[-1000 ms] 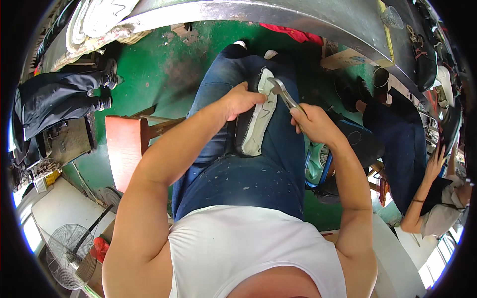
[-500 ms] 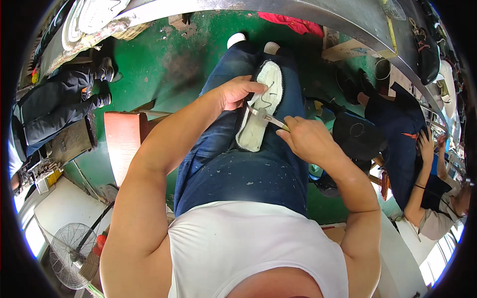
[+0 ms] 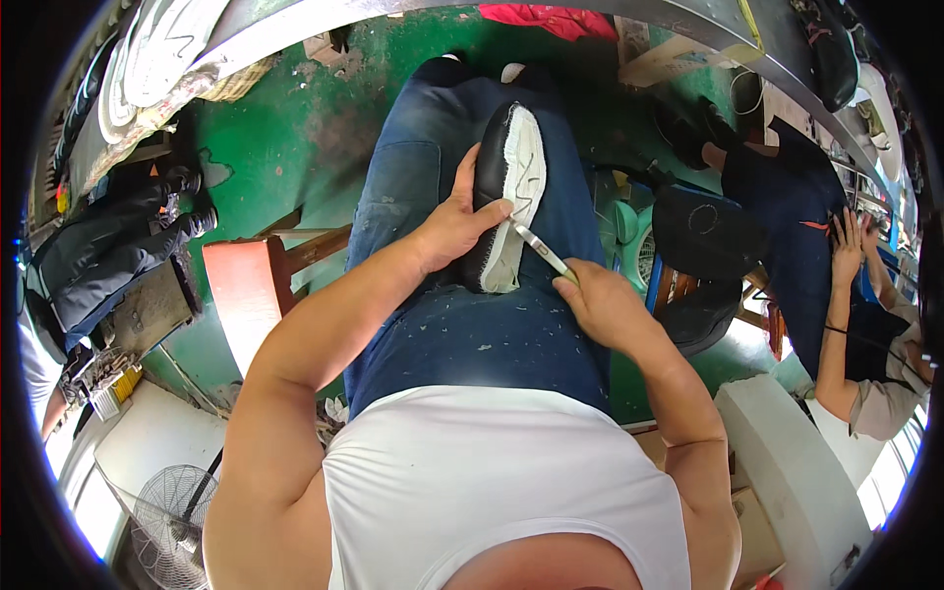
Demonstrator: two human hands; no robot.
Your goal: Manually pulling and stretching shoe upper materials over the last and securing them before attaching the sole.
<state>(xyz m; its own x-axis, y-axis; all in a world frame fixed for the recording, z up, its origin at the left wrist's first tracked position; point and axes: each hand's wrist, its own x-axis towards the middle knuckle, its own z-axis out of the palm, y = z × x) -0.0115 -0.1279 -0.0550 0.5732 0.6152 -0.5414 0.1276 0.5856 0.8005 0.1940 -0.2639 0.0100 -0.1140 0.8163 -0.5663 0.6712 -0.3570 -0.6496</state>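
Observation:
A black shoe upper (image 3: 489, 200) lies along my lap, its pale underside (image 3: 524, 187) turned up and to the right. White stitching borders this underside, and a dark wavy line runs down it. My left hand (image 3: 462, 218) grips the shoe's left side, thumb at the edge and fingers behind the black part. In my right hand (image 3: 600, 300) is a slim brush-like tool (image 3: 541, 248) with a silvery metal front and a pale handle. Its tip meets the shoe's edge by my left thumb; what the tip is made of cannot be made out.
A metal-edged bench (image 3: 324, 28) curves across the far side, with white soles (image 3: 162, 59) at its left. A reddish stool (image 3: 246, 295) stands left, a wire fan (image 3: 175, 521) near left. Co-workers sit at the left and right; one co-worker's hand (image 3: 846, 251) shows at right.
The shoe has been tilted so more of its black side shows. My left hand has shifted down along it, and the tool's tip has gone from mid-underside to the left edge.

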